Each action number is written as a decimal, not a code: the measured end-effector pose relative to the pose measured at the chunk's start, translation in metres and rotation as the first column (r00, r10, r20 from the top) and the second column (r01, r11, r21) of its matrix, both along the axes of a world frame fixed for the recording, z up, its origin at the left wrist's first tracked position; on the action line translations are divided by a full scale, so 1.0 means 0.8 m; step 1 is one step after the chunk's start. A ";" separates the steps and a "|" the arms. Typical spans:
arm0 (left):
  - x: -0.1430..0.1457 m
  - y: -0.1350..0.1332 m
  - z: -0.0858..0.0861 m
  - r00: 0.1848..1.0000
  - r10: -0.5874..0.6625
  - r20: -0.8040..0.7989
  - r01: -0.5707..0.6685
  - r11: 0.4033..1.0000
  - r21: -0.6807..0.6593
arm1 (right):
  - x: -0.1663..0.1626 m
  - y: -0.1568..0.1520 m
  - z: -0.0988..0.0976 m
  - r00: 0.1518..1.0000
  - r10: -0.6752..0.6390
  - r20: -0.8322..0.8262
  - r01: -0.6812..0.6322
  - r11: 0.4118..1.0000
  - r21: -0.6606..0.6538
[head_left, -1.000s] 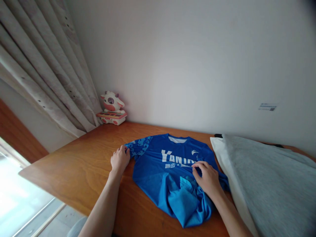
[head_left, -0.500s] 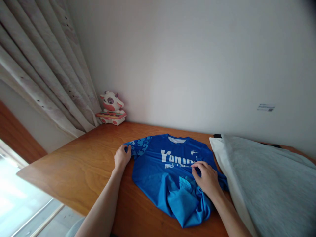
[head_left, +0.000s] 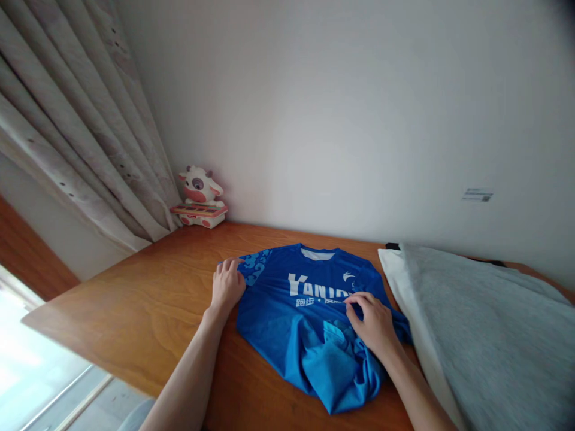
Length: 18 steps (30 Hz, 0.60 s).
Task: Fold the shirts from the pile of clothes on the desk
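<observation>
A blue shirt (head_left: 265, 314) lies on a wooden table (head_left: 148, 299), its hem bunched at the near end. The right hand (head_left: 371, 323) rests curled on its front as before, any grip impossible to tell. Farther up, the left hand (head_left: 229, 283), earlier bent at the cuff, now lies open, flatter across the patterned sleeve (head_left: 257, 266).

- Blue shirt (head_left: 269, 335): is made of smooth, slightly glossy cloth.
- Tabletop (head_left: 148, 299): is faced in smooth, glossy, grained wood.
- Cow toy (head_left: 196, 184): is formed of smooth plastic.
- Grey cloth (head_left: 485, 323): is matt-finished.
</observation>
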State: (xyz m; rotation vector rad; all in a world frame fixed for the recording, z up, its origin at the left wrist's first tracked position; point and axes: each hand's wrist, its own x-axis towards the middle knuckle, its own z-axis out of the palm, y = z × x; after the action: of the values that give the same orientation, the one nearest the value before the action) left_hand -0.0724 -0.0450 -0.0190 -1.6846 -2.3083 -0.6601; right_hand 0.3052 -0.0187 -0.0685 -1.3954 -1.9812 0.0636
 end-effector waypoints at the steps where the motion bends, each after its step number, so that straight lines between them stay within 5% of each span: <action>1: 0.004 0.004 0.000 0.997 -0.077 -0.016 0.076 0.996 -0.036 | 0.000 0.000 0.000 1.000 0.000 0.001 0.000 1.000 0.000; 3: 0.011 0.016 0.000 0.989 -0.146 -0.005 0.145 0.982 -0.124 | 0.000 -0.001 0.002 1.000 0.005 0.005 -0.005 1.000 0.001; 11: 0.017 0.087 -0.005 0.993 -0.094 0.078 0.117 0.912 -0.392 | -0.002 -0.002 0.006 0.999 0.043 -0.003 -0.043 0.999 0.026; 18: 0.009 0.105 -0.028 0.989 -0.139 0.057 0.150 0.889 -0.433 | -0.003 -0.001 0.011 0.994 0.090 -0.056 -0.084 0.992 0.096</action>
State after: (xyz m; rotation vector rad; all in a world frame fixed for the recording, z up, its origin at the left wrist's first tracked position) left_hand -0.0653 0.0391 -0.0416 -2.0614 -2.5019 -0.1859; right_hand 0.3027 -0.0195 -0.0600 -1.2341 -1.9694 0.0514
